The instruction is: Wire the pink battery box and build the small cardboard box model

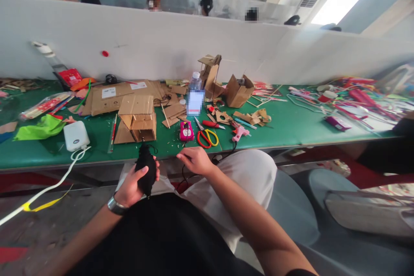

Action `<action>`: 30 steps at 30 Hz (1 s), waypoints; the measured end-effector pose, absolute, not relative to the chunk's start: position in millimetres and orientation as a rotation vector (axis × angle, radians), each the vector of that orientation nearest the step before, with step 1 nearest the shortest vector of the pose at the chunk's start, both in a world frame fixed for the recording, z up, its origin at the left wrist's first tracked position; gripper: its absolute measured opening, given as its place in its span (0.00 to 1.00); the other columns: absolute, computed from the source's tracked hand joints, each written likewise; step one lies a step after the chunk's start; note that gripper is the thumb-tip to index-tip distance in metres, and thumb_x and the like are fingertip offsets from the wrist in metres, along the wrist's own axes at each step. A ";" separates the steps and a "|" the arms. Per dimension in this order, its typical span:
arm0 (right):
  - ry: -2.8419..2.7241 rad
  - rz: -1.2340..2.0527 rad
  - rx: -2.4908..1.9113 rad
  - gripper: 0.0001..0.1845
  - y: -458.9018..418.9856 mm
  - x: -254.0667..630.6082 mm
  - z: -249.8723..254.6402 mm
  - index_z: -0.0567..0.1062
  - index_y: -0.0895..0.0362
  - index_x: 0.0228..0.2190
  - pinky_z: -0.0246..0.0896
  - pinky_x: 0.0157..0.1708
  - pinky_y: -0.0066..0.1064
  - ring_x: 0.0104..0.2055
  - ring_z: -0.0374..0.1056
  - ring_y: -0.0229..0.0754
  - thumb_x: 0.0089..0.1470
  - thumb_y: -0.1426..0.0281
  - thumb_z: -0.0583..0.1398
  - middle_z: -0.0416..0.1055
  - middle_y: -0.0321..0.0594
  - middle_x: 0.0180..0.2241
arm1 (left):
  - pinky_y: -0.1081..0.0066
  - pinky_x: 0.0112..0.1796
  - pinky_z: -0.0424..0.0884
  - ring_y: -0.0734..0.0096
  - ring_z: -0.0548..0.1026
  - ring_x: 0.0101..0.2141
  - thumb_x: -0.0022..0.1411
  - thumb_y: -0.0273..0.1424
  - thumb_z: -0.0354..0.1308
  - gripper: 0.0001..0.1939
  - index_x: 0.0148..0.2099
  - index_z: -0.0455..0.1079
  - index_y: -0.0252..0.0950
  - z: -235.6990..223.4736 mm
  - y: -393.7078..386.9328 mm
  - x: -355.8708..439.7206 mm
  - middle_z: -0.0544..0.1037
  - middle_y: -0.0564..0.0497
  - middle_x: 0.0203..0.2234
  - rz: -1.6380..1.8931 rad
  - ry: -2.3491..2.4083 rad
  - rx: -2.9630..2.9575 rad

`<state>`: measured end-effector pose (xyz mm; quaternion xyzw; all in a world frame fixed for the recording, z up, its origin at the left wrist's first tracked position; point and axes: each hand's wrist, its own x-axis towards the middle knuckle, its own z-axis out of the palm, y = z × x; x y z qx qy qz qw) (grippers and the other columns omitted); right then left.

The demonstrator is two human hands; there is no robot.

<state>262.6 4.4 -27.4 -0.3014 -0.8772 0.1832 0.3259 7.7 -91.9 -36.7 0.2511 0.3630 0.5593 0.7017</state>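
My left hand point(134, 183), with a watch on its wrist, is wrapped round a spindle-shaped bundle of black yarn point(146, 168) above my lap. A loose loop of the yarn sticks out near its top. My right hand point(196, 159) is closed in front of the table edge, thumb against the fingers; anything thin in its pinch is too small to make out. Just beyond the bundle stands a small cardboard box structure point(137, 116) with open compartments. Past my right hand lie a pink patterned box point(186, 131) and scissors point(207, 136) with red and yellow handles.
On the green table point(274, 133) are a pink glue gun point(239, 133), a red-handled tool point(213, 124), a clear bottle point(195, 84), cardboard scraps point(174, 112) and a white power adapter point(76, 135) with a cable. A grey stool point(291, 202) stands at my right. A white partition point(145, 39) runs behind.
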 end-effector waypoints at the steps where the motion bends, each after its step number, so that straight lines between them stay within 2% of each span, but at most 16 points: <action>1: -2.282 0.467 -0.805 0.27 5.4 264.1 -26.8 0.75 0.56 0.29 0.52 0.28 0.29 0.25 0.67 0.37 0.74 0.51 0.53 0.73 0.38 0.24 | 0.65 0.36 0.78 0.63 0.80 0.34 0.54 0.38 0.77 0.26 0.52 0.77 0.35 -36.1 -91.8 7.5 0.81 0.44 0.42 1.228 0.806 0.552; 5: -2.244 0.420 -0.838 0.28 7.9 267.4 -25.4 0.74 0.55 0.26 0.51 0.27 0.28 0.22 0.62 0.35 0.69 0.47 0.58 0.71 0.35 0.21 | 0.64 0.38 0.78 0.62 0.81 0.36 0.55 0.40 0.77 0.26 0.52 0.77 0.35 -34.9 -92.1 7.4 0.81 0.44 0.42 1.196 0.776 0.549; 14: -2.158 0.295 -0.997 0.30 12.9 279.1 -17.2 0.69 0.55 0.22 0.49 0.26 0.28 0.21 0.56 0.34 0.73 0.53 0.54 0.67 0.34 0.19 | 0.66 0.37 0.78 0.65 0.80 0.36 0.52 0.43 0.78 0.31 0.53 0.77 0.35 -44.1 -91.8 -1.8 0.80 0.44 0.42 1.147 0.665 0.505; 22: -2.144 0.222 -1.096 0.30 17.4 282.9 -17.8 0.69 0.55 0.20 0.49 0.27 0.28 0.21 0.58 0.34 0.72 0.52 0.55 0.66 0.34 0.18 | 0.67 0.37 0.77 0.67 0.78 0.34 0.54 0.43 0.77 0.29 0.53 0.76 0.35 -42.1 -92.0 -2.9 0.79 0.45 0.41 1.221 0.651 0.446; 30: -2.107 0.231 -1.258 0.28 22.7 292.5 -11.0 0.71 0.55 0.20 0.50 0.29 0.28 0.23 0.58 0.35 0.69 0.54 0.58 0.67 0.35 0.20 | 0.67 0.36 0.78 0.67 0.78 0.34 0.48 0.42 0.81 0.34 0.54 0.76 0.35 -42.5 -91.3 -4.4 0.79 0.45 0.41 1.270 0.647 0.496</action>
